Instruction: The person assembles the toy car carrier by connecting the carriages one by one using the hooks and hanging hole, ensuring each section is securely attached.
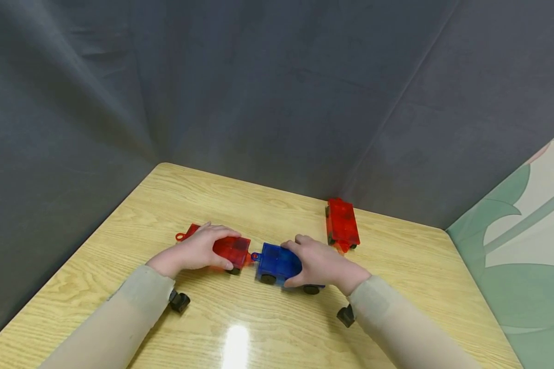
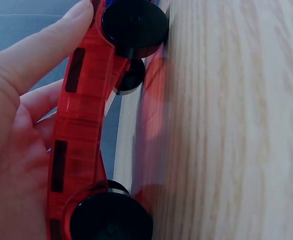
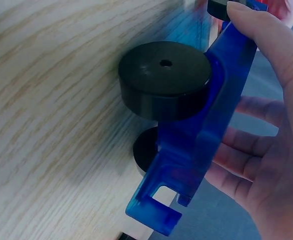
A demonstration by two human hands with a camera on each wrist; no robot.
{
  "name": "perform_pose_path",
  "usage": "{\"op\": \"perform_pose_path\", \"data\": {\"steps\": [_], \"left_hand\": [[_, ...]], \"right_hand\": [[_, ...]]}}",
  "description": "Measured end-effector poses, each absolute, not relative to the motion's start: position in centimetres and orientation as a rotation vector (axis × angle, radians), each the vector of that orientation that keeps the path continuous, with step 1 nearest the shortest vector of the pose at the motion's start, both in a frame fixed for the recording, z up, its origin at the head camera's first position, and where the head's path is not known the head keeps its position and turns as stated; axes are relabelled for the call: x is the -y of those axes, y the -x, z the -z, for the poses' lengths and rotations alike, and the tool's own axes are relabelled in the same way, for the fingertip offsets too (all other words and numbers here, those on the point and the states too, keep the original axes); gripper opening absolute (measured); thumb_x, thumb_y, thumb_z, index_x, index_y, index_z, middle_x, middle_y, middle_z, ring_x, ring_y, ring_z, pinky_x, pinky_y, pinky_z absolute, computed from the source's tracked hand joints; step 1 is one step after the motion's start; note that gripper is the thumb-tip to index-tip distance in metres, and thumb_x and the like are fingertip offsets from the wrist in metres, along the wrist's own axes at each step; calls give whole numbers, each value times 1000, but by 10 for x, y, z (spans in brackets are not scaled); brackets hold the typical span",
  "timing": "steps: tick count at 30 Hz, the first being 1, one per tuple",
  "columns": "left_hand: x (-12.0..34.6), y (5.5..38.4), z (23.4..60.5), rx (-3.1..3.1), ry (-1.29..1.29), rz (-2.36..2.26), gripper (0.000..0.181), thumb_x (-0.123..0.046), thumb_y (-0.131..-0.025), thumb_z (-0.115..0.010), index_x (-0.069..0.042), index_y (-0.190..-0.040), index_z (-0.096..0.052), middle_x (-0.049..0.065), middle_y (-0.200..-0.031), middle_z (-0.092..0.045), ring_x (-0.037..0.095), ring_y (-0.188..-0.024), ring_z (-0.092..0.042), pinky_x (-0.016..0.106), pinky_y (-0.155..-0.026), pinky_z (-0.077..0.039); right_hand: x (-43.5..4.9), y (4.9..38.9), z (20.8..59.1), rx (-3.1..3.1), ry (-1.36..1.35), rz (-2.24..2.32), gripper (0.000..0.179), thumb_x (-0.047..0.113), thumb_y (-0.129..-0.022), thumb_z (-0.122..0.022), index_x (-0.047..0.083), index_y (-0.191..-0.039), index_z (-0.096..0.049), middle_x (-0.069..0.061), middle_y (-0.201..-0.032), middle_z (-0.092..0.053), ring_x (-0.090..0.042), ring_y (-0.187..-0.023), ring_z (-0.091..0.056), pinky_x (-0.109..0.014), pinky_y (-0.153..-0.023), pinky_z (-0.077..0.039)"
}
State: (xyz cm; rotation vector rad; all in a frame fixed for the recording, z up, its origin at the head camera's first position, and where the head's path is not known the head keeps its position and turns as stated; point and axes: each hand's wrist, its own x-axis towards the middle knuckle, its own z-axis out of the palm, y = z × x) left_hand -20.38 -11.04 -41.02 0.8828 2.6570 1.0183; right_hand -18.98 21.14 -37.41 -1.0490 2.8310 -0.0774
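Observation:
My left hand (image 1: 196, 251) grips a see-through red toy car base (image 1: 234, 250) across its sides, thumb at the near edge. In the left wrist view its side frame (image 2: 79, 130) and black wheels (image 2: 136, 25) show close beside the wood. My right hand (image 1: 320, 264) holds a see-through blue toy car base (image 1: 277, 260) the same way, fingers along the far side. The blue base's ring (image 1: 256, 257) overlaps the red base's right end in the head view. At the blue base's other end, the right wrist view shows an open hook (image 3: 154, 215).
A second red toy car base (image 1: 342, 221) stands at the table's back edge, beyond my right hand. Dark cloth (image 1: 268, 102) hangs behind and left of the wooden table (image 1: 277, 328). A leaf-patterned panel (image 1: 531, 261) borders the right side.

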Motion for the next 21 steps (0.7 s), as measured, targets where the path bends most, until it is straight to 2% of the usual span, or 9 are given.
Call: {"op": "perform_pose_path", "data": {"steps": [21], "left_hand": [[111,208,410,-2642,-871,-1008,75,-39,-78,-84,-16,-143,-54,9,-144,-50,34,-136,-39,56,-117,-4]], "right_hand": [[-211,183,375,-2858,1037,66,92,71,-72,-74,19,-144,-52,-1,-104,-52,-15,-88,-50,-31,-79,-50]]}}
